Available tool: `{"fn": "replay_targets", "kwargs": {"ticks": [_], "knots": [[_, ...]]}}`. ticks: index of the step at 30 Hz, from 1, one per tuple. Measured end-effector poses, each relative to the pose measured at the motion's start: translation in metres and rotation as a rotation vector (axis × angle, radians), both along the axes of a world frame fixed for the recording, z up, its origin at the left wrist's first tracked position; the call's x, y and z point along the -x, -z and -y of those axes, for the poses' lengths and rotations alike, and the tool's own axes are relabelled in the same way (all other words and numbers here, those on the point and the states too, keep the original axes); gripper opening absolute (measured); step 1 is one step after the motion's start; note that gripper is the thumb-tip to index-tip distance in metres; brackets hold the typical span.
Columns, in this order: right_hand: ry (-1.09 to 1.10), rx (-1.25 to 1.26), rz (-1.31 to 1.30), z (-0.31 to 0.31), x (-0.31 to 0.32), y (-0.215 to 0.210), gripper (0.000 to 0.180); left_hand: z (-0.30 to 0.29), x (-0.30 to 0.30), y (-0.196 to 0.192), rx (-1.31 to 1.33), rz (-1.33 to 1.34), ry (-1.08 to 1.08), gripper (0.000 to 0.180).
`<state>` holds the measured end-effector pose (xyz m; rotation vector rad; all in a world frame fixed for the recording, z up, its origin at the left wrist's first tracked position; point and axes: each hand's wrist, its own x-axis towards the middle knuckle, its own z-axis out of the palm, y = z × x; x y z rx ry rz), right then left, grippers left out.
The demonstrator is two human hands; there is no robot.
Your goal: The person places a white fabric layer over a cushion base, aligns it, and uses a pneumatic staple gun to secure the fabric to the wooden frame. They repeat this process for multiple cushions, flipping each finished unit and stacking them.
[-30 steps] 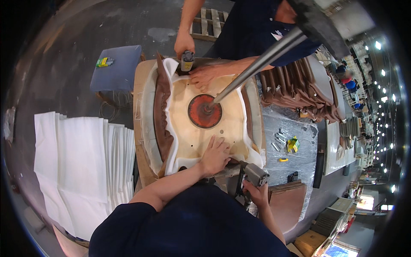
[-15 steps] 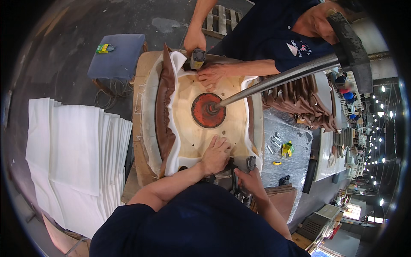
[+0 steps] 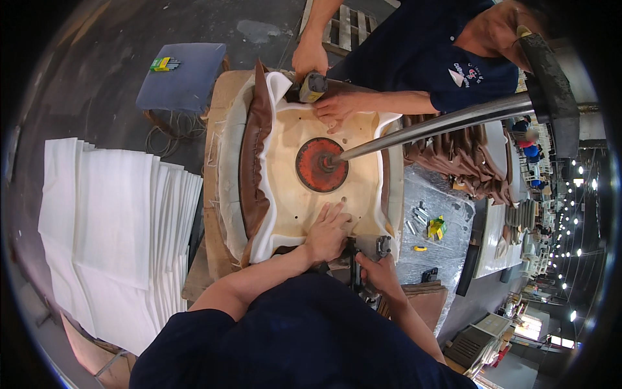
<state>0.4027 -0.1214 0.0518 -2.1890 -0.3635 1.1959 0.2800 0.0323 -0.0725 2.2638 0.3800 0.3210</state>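
Note:
A pale wooden seat panel (image 3: 285, 168) lies under a red round press plate (image 3: 322, 180) on a metal rod (image 3: 440, 123). White foam (image 3: 262, 227) and a brown leather-like cover (image 3: 252, 162) wrap its edges. Near its front edge my left hand (image 3: 329, 232) rests on the wood, fingers stretched out. My right hand (image 3: 379, 272) is wrapped round the handle of a staple gun (image 3: 370, 246), whose head is at the panel's front right corner; its tip is hidden. Across from me, a co-worker holds another staple gun (image 3: 313, 86) at the far edge, the other hand (image 3: 340, 107) on the panel.
White foam sheets (image 3: 103, 220) are stacked at left. A blue padded stool (image 3: 181, 78) holds a small box. On the right, a plastic-covered table (image 3: 434, 194) carries staple strips, a yellow-green box (image 3: 437, 227) and a yellow cutter (image 3: 420, 248); brown covers (image 3: 453, 149) are piled behind.
The whole view has shifted slightly. The co-worker's staple gun has moved a little to the right along the far edge. My hands keep nearly the same place.

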Motion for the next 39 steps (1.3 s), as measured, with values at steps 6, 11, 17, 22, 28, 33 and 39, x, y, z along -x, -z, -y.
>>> {"fn": "replay_targets", "kwargs": {"ticks": [6,11,17,22,28,33,39], "knots": [[0.002,-0.026,-0.013,-0.002,-0.002,0.007,0.025,0.001,-0.001,0.002,-0.019,-0.02,-0.002,0.022],[0.028,-0.036,-0.003,-0.004,0.0,0.013,0.026,0.004,-0.002,0.006,-0.017,-0.026,0.002,0.024],[0.037,0.101,0.056,-0.009,0.001,0.008,0.028,0.007,-0.003,0.008,-0.028,0.028,-0.021,0.021],[0.037,0.024,0.045,-0.01,0.002,0.007,0.033,0.004,-0.002,-0.009,-0.058,0.158,-0.101,0.018],[0.178,-0.116,0.194,0.018,0.038,0.024,0.035,-0.061,0.052,-0.095,0.437,-0.291,-0.128,0.026],[0.094,-0.114,0.276,0.017,0.045,0.023,0.028,-0.067,0.106,-0.078,-0.05,-0.56,0.291,0.03],[0.202,-0.206,0.334,0.012,0.057,0.021,0.026,-0.067,0.094,-0.048,-0.235,-0.522,0.402,0.031]]}}
